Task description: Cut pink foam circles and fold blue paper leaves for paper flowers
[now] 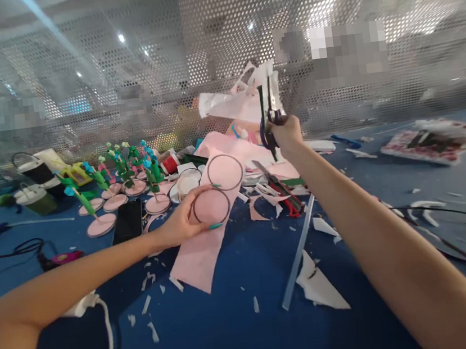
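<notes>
My left hand (187, 217) grips a pale pink strip of felt-like material (198, 258) by its left side, thumb and fingers closed on it. Two dark circle outlines lie one above the other on the strip, and the fingertips reach over the lower one. Farther right and higher, my right hand (288, 134) is closed around a pair of scissors (271, 102) with dark handles. The scissors point upward, apart from the strip. Below them, red-handled scissors (279, 188) lie among white and pink scraps.
Craft flowers on round pink bases (101, 225) stand at the left, beside a black phone (128, 218). A translucent stick (298, 257) and white offcuts (319, 283) lie on the blue table (235, 332). Cables (453, 209) cross the right side. A perforated metal screen (224, 34) rises behind.
</notes>
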Motion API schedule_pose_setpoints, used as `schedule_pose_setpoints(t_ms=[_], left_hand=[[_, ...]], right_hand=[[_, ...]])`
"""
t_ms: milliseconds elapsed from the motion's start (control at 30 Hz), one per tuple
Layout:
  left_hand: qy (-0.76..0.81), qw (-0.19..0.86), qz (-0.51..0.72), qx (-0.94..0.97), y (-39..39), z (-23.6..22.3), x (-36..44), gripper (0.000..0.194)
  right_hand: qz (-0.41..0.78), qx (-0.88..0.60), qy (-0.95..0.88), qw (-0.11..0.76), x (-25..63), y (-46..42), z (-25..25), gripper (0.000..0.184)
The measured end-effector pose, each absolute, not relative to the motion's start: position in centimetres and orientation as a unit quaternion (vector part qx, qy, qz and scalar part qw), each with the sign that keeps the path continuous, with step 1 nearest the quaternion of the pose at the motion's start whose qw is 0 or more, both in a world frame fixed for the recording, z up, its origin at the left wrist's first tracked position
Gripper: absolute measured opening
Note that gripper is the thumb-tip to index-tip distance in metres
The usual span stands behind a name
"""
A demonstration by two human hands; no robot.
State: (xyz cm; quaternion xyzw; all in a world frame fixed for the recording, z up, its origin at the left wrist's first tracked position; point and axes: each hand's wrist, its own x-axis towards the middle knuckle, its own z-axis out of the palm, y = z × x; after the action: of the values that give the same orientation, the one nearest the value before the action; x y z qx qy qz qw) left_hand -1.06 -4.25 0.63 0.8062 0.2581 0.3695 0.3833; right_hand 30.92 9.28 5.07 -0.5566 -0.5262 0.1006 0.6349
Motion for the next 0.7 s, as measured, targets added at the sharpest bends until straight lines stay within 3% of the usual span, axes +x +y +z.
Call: schedule_pose_setpoints(t_ms=[133, 400, 533, 700], left_hand=[[0.248, 0.325, 0.404, 0.818, -4.2, 1.8, -1.4, 0.07], [0.227, 0.305, 0.478, 0.792, -1.9, 5.0, -0.9, 0.076], [0.182, 0.231, 0.51, 0.809, 1.9, 9.3, -0.5, 0.079], [0.135, 0.141, 0.497, 0.846, 5.5, 14.6, -0.8, 0.086]], right_hand=[[0.209, -0.525, -0.46, 0.685, 29.3, 8.9, 6.7, 0.027], [-0.056, -0.551, -0.519, 0.651, 28.1, 5.3, 9.6, 0.022], [0.074, -0.518, -0.546, 0.654, 26.7, 4.8, 10.5, 0.019], [0.226, -0.453, -0.596, 0.624, 25.4, 4.2, 10.4, 0.037]])
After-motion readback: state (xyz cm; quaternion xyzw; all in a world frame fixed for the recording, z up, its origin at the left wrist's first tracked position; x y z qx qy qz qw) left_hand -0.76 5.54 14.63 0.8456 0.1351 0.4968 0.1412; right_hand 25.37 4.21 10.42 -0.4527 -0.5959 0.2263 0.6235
